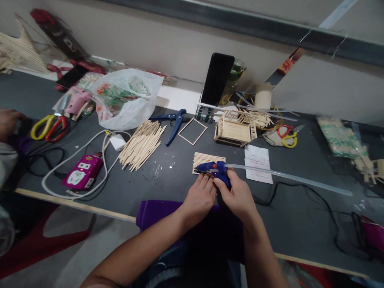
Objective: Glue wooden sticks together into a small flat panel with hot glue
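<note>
A blue glue gun (213,168) with a long clear glue stick (288,176) points left over a small panel of wooden sticks (207,157). My right hand (237,192) is wrapped round its handle. My left hand (200,196) lies at the panel's near edge, just under the nozzle, its fingers together; what they hold, if anything, is hidden. Beyond the panel lies a square stick frame (192,131), with a small wooden stick model (235,130) to its right. A pile of loose sticks (142,144) is on the left.
Blue cutters (177,127), a plastic bag (129,98), a propped phone (217,78) and scissors (289,138) stand or lie farther back. A pink power strip (84,172) with cables is at left, near another person's hand (10,122). A printed paper (258,164) lies at right.
</note>
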The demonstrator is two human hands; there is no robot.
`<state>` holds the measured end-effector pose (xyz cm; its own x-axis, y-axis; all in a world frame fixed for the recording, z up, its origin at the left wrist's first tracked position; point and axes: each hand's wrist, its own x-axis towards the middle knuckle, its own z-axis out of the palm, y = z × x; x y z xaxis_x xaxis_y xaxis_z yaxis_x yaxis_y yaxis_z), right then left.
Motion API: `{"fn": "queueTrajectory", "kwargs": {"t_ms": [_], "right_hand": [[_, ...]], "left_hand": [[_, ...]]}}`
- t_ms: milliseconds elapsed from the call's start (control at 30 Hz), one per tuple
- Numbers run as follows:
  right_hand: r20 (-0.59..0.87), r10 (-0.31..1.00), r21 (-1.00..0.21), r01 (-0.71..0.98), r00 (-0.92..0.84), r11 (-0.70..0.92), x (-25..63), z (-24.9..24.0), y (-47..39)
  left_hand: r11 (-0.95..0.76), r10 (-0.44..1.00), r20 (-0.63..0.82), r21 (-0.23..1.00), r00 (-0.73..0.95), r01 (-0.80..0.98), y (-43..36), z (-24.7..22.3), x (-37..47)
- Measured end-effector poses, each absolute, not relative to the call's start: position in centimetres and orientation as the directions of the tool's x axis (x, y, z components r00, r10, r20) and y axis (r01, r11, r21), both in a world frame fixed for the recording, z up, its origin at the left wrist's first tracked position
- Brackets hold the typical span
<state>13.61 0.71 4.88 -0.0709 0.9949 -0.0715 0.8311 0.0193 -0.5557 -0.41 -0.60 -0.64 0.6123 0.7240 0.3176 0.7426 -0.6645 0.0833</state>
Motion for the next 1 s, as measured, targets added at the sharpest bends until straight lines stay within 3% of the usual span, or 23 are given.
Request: {"fn": "queueTrajectory", "kwargs": {"t_ms": [1000], "right_hand": [[-0.076, 0.995, -0.551, 0.834, -0.063, 0.011, 13.37, 4.95, 0.73]], "left_hand": [[-0.668, 0.712, 0.359, 0.082, 0.603, 0.74, -0.6, -0.99, -0.33]]}}
